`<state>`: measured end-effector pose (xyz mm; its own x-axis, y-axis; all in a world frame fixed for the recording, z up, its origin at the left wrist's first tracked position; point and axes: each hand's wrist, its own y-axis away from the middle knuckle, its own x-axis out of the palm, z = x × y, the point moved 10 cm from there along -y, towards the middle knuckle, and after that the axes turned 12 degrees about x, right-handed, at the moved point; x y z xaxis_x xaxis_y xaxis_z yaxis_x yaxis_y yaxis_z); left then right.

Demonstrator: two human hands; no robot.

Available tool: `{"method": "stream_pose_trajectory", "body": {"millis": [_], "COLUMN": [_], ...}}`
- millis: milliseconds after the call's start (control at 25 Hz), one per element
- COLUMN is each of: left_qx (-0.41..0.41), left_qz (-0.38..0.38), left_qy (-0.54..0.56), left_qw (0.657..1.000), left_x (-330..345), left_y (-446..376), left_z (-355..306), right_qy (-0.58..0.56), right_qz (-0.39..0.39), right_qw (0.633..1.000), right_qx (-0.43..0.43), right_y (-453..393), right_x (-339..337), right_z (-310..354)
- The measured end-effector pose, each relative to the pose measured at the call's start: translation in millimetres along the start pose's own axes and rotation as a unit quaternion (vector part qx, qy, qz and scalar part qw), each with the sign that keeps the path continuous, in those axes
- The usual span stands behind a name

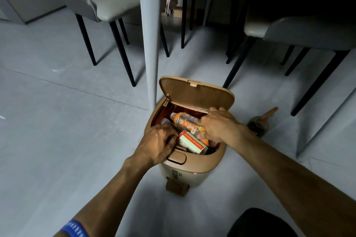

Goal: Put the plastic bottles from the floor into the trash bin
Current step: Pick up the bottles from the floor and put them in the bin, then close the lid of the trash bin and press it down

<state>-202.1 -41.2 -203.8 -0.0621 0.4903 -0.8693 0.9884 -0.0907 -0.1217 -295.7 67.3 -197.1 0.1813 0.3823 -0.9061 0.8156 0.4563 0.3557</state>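
A tan trash bin point(211, 165) stands on the floor with its lid point(194, 94) raised. Inside lie an orange-labelled plastic bottle point(185, 122), a red-and-white-labelled bottle point(190, 143) and a clear bottle point(166, 121) at the left. My right hand point(217, 124) is curled over the lower end of the orange-labelled bottle inside the bin opening. My left hand point(159, 143) rests at the bin's front left rim, fingers bent into the opening beside the red-and-white bottle; whether it grips anything is hidden. A dark bottle with an orange cap point(259, 123) lies on the floor right of the bin.
A pale table leg point(151, 44) rises just behind the bin's left side. Grey chairs with black legs point(123, 52) stand behind and to the right. The bin's foot pedal point(176, 186) faces me. My dark knee point(260, 223) shows at the bottom right.
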Motion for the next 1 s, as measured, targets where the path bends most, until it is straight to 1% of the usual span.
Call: {"method": "stream_pose_trajectory", "body": {"millis": [40,80,120,160,200,240,280,320,360,400,520,560,600,640,680,760,800,840,880,1000], "left_qx": [-0.001,-0.002,-0.010,-0.023,-0.050,-0.086,-0.123,-0.152,-0.167,-0.168,-0.125,-0.112,-0.099,-0.094,-0.107,-0.167,-0.193,-0.207,-0.213,-0.247], "left_qz": [-0.009,-0.026,-0.057,-0.099,-0.147,-0.194,-0.237,-0.268,-0.289,-0.306,-0.354,-0.372,-0.384,-0.387,-0.378,-0.325,-0.288,-0.263,-0.257,-0.273], "left_qy": [0.008,0.016,0.025,0.036,0.058,0.089,0.127,0.166,0.202,0.232,0.308,0.323,0.322,0.301,0.264,0.185,0.175,0.188,0.208,0.261], "left_qw": [1.000,1.000,0.998,0.994,0.986,0.973,0.955,0.937,0.921,0.908,0.874,0.863,0.860,0.867,0.881,0.912,0.921,0.923,0.919,0.892], "left_x": [-1.9,-6.5,-13.6,-23.0,-32.5,-42.6,-50.7,-56.8,-61.7,-67.8,-93.0,-103.0,-109.6,-111.5,-105.0,-69.6,-45.7,-25.3,-12.1,0.3], "left_y": [3.9,7.1,10.2,11.8,13.0,14.5,14.6,13.1,9.5,4.0,-14.0,-16.2,-15.3,-10.4,-2.3,18.3,28.7,38.3,46.0,55.3], "left_z": [1.7,3.5,7.1,10.4,15.6,20.2,25.1,27.7,27.8,24.0,9.8,6.2,5.8,6.8,12.2,27.2,32.4,35.7,38.3,55.2], "right_qy": [-0.004,-0.055,-0.130,-0.218,-0.311,-0.401,-0.483,-0.543,-0.577,-0.599,-0.659,-0.656,-0.638,-0.609,-0.569,-0.447,-0.386,-0.346,-0.324,-0.287], "right_qz": [-0.067,-0.144,-0.214,-0.273,-0.321,-0.347,-0.358,-0.363,-0.365,-0.354,-0.288,-0.291,-0.303,-0.314,-0.322,-0.343,-0.349,-0.350,-0.345,-0.322], "right_qw": [0.998,0.988,0.968,0.937,0.895,0.846,0.793,0.747,0.721,0.712,0.695,0.696,0.707,0.727,0.755,0.825,0.852,0.869,0.879,0.902], "right_qx": [-0.006,-0.019,-0.027,-0.019,0.013,0.058,0.098,0.119,0.117,0.095,-0.002,-0.025,-0.037,-0.046,-0.049,-0.050,-0.055,-0.061,-0.061,-0.015], "right_y": [4.2,13.7,29.0,47.9,65.3,78.0,86.8,91.4,92.0,87.0,67.8,68.5,72.3,76.6,81.4,91.6,97.1,101.4,102.8,97.3], "right_x": [-8.2,-15.6,-19.3,-20.5,-19.1,-13.8,-9.0,-10.9,-20.7,-33.6,-61.0,-62.8,-60.1,-53.1,-42.2,-14.1,-0.5,10.3,18.8,35.7], "right_z": [-0.8,-4.2,-11.9,-26.2,-47.4,-70.5,-90.9,-103.7,-107.9,-105.9,-86.0,-80.3,-75.6,-69.2,-61.2,-39.1,-25.7,-14.7,-7.6,-1.5]}}
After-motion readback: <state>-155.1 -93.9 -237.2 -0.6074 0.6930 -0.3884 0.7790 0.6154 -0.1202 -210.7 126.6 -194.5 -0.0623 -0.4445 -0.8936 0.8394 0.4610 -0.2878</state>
